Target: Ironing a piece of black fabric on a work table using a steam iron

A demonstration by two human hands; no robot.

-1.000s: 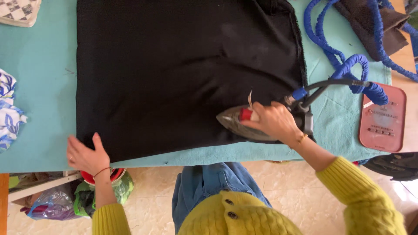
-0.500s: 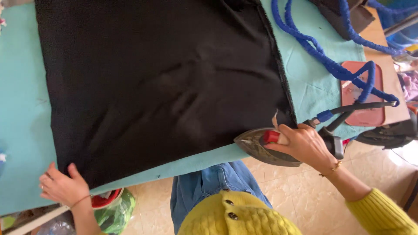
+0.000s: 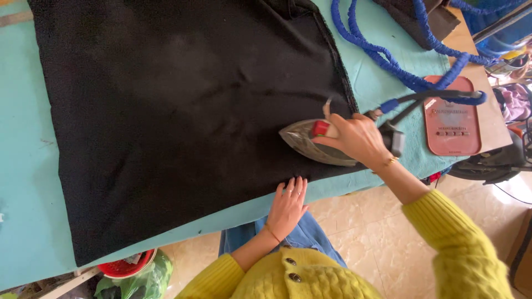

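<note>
The right hand [image 3: 354, 138] grips the iron [image 3: 316, 143] on the black cloth's [image 3: 183, 111] near right edge, nose pointing left; the left hand [image 3: 288, 206] lies flat and open just nearer, on the worktop [image 3: 25, 182].

We see a steam iron [image 3: 316, 143] with a silver body and a red button, lying soleplate down on the near right part of the black cloth [image 3: 183, 116], its pointed nose aimed left. The black cloth lies spread flat over the table, faintly creased, its near edge running along the table's front.
</note>
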